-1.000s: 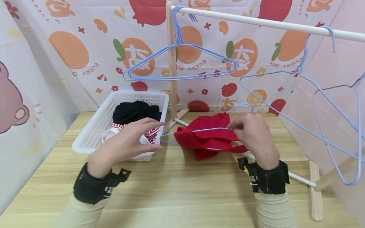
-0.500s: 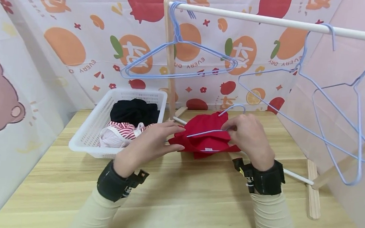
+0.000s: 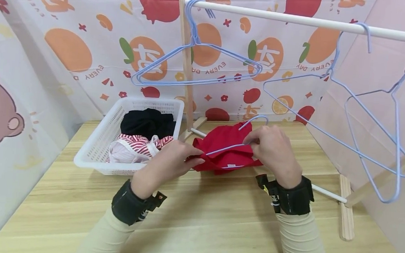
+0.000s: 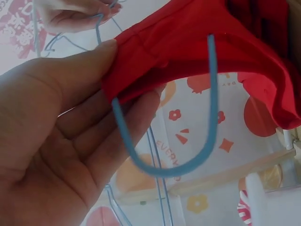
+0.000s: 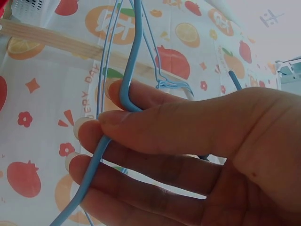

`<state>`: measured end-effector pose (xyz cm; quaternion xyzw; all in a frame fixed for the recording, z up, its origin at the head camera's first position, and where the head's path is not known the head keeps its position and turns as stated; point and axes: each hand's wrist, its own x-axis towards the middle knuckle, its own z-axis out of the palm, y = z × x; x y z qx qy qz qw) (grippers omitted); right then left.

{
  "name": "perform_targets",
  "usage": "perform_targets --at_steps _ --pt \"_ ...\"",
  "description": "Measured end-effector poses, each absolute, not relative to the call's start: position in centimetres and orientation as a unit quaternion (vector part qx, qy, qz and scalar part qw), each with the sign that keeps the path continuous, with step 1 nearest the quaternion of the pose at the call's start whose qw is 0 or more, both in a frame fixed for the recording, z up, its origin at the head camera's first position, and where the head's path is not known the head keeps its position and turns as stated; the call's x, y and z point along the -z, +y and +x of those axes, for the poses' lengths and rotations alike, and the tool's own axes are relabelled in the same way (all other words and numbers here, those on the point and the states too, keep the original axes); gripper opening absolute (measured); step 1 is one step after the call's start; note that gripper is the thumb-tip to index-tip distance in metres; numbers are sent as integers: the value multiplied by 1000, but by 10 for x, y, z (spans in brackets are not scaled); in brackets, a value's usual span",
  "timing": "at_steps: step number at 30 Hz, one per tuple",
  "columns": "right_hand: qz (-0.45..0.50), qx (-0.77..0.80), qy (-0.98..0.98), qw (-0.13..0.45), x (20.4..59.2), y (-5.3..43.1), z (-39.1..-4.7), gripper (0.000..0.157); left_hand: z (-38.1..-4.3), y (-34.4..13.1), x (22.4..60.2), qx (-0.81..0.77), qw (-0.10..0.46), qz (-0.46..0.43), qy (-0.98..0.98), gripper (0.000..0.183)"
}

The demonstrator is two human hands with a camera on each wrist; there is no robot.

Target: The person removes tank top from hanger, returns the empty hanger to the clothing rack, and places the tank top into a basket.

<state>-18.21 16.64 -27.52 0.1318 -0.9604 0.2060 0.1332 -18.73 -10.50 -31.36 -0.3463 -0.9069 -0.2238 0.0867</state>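
A red garment (image 3: 219, 137) lies bunched around a blue wire hanger (image 3: 225, 148) just above the table, its hook pointing to the back. My left hand (image 3: 168, 161) pinches the garment's left edge between thumb and fingers. In the left wrist view, the hanger's rounded end (image 4: 176, 170) sticks out of an opening in the red cloth, beside those fingers (image 4: 77, 70). My right hand (image 3: 275, 151) holds the hanger near its neck; the right wrist view shows thumb and fingers pinching the bent blue wire (image 5: 130, 70). Part of the garment's right side is hidden behind that hand.
At left stands a white plastic basket (image 3: 93, 140) with black clothing (image 3: 148, 122) and a red-and-white striped garment (image 3: 139, 147). A white rail (image 3: 284, 17) on wooden posts crosses above, with several blue hangers (image 3: 194, 45) at left and two hangers (image 3: 333, 77) at right.
My left hand has moved right from beside the basket and now pinches the garment's left edge. The hanger and garment have shifted slightly left, with the right hand still holding the hanger.
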Motion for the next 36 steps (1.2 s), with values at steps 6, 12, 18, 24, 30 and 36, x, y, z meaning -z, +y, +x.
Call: perform_targets --at_steps 6,12,18,24,30,36 --pt "132 -206 -961 129 277 166 -183 18 -185 -103 317 227 111 -344 -904 31" --pt "136 -203 -961 129 278 165 -184 18 -186 -105 317 236 116 -341 -903 28" --pt "134 -208 -960 129 277 167 -185 20 -189 -108 316 237 129 -356 -895 21" --pt "126 -210 -961 129 276 173 -185 21 -190 -109 316 234 123 -348 -899 22" --pt "116 -216 -960 137 272 180 -185 22 -192 -109 315 233 115 -344 -902 22" --pt "108 -218 -961 133 269 186 -185 22 -192 -110 315 230 89 -329 -912 20"
